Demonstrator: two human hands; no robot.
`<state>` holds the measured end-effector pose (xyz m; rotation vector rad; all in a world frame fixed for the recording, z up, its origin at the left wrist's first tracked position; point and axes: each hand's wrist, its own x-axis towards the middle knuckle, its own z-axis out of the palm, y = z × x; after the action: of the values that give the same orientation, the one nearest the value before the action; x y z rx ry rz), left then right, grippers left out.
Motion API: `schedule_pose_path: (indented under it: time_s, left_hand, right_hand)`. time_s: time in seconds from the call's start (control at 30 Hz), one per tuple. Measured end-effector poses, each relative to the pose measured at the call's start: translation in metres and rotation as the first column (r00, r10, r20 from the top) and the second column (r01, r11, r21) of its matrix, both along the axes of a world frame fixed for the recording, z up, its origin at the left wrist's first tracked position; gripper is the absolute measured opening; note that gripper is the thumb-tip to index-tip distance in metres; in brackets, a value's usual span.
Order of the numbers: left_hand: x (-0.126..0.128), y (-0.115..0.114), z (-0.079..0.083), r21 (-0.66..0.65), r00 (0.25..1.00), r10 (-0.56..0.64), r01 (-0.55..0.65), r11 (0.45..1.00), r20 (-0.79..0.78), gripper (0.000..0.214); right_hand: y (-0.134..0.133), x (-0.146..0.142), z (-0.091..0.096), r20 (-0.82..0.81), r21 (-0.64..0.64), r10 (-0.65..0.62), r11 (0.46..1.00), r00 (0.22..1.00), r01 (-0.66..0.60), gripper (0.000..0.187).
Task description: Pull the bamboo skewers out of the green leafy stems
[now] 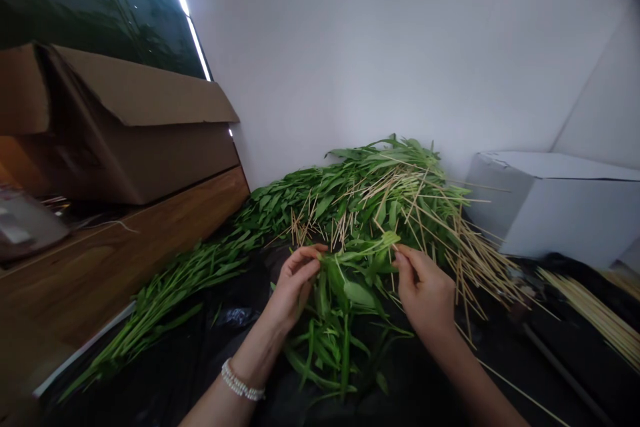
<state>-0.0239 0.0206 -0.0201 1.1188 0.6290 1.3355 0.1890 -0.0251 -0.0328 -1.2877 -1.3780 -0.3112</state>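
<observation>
My left hand (294,282) is closed in a pinch on a small bunch of green leafy stems (345,307) that hangs down between my hands. My right hand (423,287) pinches the other side of the same bunch near its top. A bead bracelet (241,383) circles my left wrist. Just behind my hands lies a big heap of greens (350,193) with many thin bamboo skewers (435,227) stuck through and spread over it.
Black plastic sheeting (190,360) covers the surface. More loose stems (165,287) trail to the left. A cardboard box (125,127) sits on a wooden ledge (125,247) at left. A white box (555,203) stands at right, with bare skewers (595,310) beside it.
</observation>
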Motion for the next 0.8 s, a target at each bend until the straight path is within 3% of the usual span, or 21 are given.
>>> schedule_pose_path:
  time_s: [0.13, 0.27, 0.33, 0.4, 0.47, 0.57, 0.7, 0.8]
  left_hand:
    - [-0.005, 0.004, 0.001, -0.094, 0.98, -0.001, 0.021, 0.995, 0.201, 0.018]
    - [-0.008, 0.001, 0.004, -0.05, 0.936, -0.21, 0.233, 0.971, 0.283, 0.02]
    - [-0.008, 0.001, 0.004, -0.071, 0.891, -0.254, 0.301, 0.951, 0.376, 0.022]
    - [-0.007, 0.002, 0.002, -0.145, 0.902, -0.203, 0.275, 0.95, 0.38, 0.022]
    - [-0.004, 0.005, -0.001, -0.211, 0.952, -0.117, 0.181, 0.961, 0.284, 0.024]
    - [0.001, 0.009, -0.006, -0.242, 0.987, -0.035, 0.073, 0.968, 0.157, 0.027]
    - [0.003, 0.009, -0.007, -0.251, 0.994, 0.029, -0.001, 0.968, 0.106, 0.033]
    - [0.003, 0.008, -0.006, -0.251, 0.995, 0.033, -0.009, 0.968, 0.09, 0.035]
  right_hand:
    - [-0.003, 0.002, 0.004, -0.085, -0.007, -0.043, 0.999, 0.995, 0.042, 0.024]
    - [-0.004, 0.004, 0.003, -0.205, -0.007, -0.064, 0.998, 0.977, 0.064, 0.025]
    - [-0.004, 0.006, 0.002, -0.265, -0.012, -0.063, 0.998, 0.962, 0.062, 0.026]
    - [-0.004, 0.006, 0.002, -0.302, -0.017, -0.047, 0.999, 0.952, 0.044, 0.026]
    - [-0.004, 0.004, 0.001, -0.293, -0.023, -0.011, 1.0, 0.956, 0.005, 0.025]
    - [-0.004, -0.001, 0.0, -0.173, -0.057, 0.122, 0.989, 0.977, -0.134, 0.022]
    - [-0.003, -0.011, -0.005, 0.016, -0.215, 0.389, 0.901, 0.921, -0.377, 0.022]
    - [-0.003, -0.017, -0.009, 0.07, -0.327, 0.465, 0.846, 0.882, -0.421, 0.024]
